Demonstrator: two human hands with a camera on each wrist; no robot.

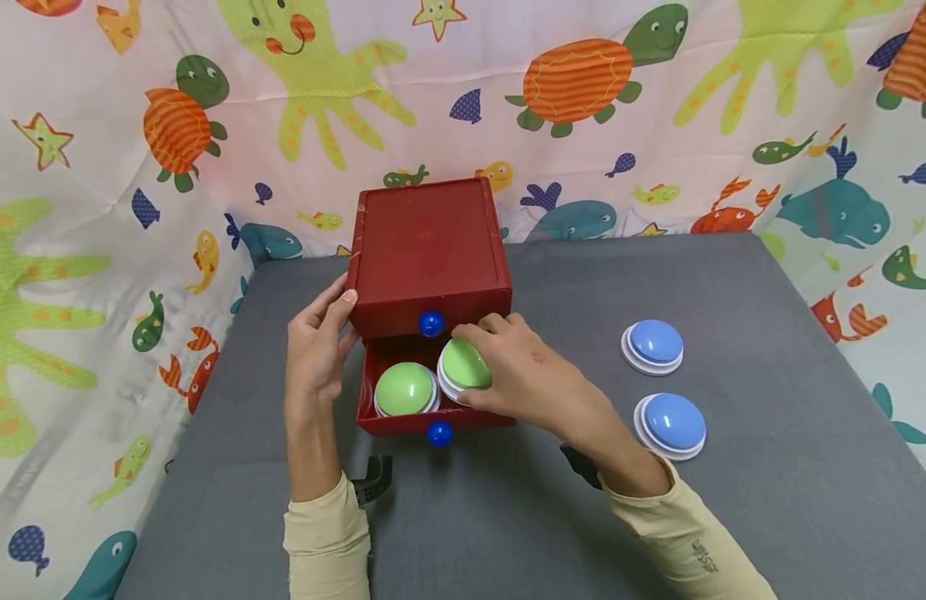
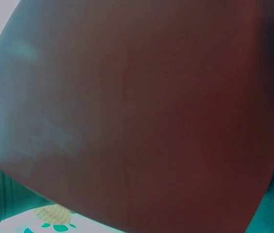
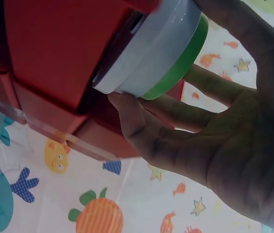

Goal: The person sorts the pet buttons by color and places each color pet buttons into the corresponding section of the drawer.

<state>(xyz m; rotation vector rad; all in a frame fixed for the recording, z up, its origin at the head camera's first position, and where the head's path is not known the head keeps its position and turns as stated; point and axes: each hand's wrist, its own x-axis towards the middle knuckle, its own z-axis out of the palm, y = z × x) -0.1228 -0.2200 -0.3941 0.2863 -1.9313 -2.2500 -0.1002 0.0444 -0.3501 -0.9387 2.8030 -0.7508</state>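
Observation:
My right hand (image 1: pixel 518 367) grips a green push button (image 1: pixel 464 364) with a white base, fingers round its rim. This button is tilted over the right half of the pulled-out red drawer (image 1: pixel 372 423). In the right wrist view its white base (image 3: pixel 161 48) slants at the drawer's wall, fingertips along its edge. A second green push button (image 1: pixel 404 389) sits in the drawer's left half. My left hand (image 1: pixel 317 342) rests against the left side of the red drawer box (image 1: pixel 432 242), thumb at the front corner and fingers extended along the side.
Two blue push buttons (image 1: pixel 656 342) with white bases lie on the grey table (image 1: pixel 763 400) to the right. The box and drawer each have a round blue knob (image 1: pixel 439 433). A sea-animal printed cloth (image 1: pixel 463 100) hangs behind and at both sides.

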